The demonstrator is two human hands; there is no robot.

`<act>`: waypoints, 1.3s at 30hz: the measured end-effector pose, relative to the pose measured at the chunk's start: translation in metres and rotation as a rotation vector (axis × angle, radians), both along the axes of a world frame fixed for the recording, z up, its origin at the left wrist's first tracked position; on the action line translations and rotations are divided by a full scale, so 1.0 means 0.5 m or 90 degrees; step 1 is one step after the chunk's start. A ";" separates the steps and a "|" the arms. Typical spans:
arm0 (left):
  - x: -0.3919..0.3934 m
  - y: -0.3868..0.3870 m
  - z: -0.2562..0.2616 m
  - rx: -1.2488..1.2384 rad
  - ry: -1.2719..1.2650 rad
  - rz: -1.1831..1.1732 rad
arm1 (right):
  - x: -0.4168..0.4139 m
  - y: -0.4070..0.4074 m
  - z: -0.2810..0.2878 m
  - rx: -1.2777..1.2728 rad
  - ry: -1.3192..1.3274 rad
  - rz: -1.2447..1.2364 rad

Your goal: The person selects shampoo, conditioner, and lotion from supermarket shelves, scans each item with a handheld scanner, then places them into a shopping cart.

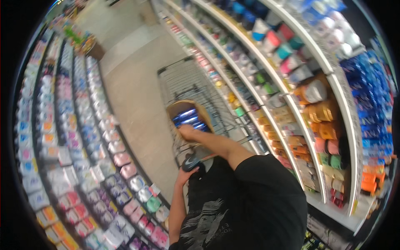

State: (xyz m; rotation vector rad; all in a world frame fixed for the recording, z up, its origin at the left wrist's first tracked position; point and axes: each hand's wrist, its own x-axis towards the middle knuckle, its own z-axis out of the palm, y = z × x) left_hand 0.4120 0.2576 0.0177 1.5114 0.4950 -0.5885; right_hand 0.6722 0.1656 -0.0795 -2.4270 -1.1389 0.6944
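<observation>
My right hand (187, 132) reaches over the near edge of an open brown box (204, 113), which looks like cardboard. It grips the near side of shiny blue packaging (190, 118) inside; blur hides the exact place of the fingertips. The box rests at the near end of a wire shopping cart (178, 73). Lower down, close to my body, my left hand (186, 174) is closed around a dark handheld device (191, 163), which looks like a scanner. Part of the cart's handle bar (208, 157) shows beside it.
Shelves of packaged goods (78, 125) curve along the left. On the right, white-edged shelves (297, 107) carry colourful bottles and packs, close to the cart's side. Bare floor (131, 84) runs between the left shelves and the cart. A display bin (93, 50) stands farther up the aisle.
</observation>
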 end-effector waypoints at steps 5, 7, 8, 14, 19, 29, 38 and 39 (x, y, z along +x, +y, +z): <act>0.005 -0.004 -0.001 -0.021 -0.011 0.033 | -0.035 -0.100 0.171 0.405 0.119 -0.198; 0.010 -0.012 0.005 -0.118 -0.056 0.075 | -0.065 -0.180 0.233 0.498 0.220 -0.290; 0.015 -0.010 0.008 -0.081 -0.009 0.029 | -0.077 -0.221 0.258 0.531 0.238 -0.321; 0.027 0.005 0.001 -0.036 -0.007 -0.049 | -0.123 -0.467 0.424 0.616 0.284 -0.500; 0.034 0.018 -0.016 -0.053 -0.001 -0.065 | -0.169 -0.702 0.733 0.469 -0.283 -0.776; 0.035 0.012 0.007 -0.067 -0.018 -0.057 | -0.105 -1.023 1.232 0.210 -0.864 -1.162; 0.023 0.011 0.002 -0.040 -0.038 -0.022 | -0.062 -1.073 1.226 0.174 -0.880 -1.135; 0.020 0.012 -0.001 -0.056 -0.032 -0.030 | -0.073 -1.063 1.229 0.228 -0.878 -1.128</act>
